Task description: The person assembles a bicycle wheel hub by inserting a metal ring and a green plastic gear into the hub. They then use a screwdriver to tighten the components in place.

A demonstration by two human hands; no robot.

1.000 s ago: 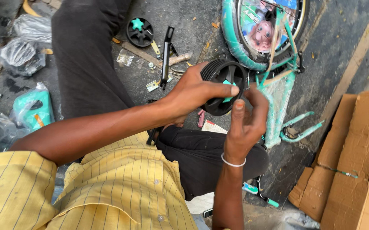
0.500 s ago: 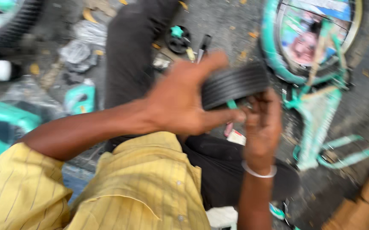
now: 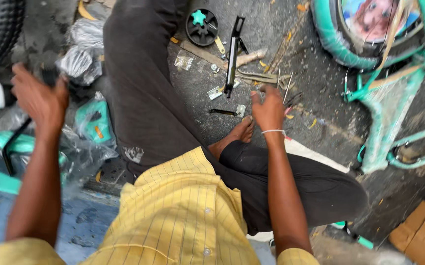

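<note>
Gripping a blurred dark object, the left hand; right hand reaches, fingers curled, toward scattered metal parts.

We wear a yellow shirt with thin dark checks, short sleeves and small pale buttons down the front — plus dark trousers. Our right hand has a thin white wristband; our feet are bare.
</note>
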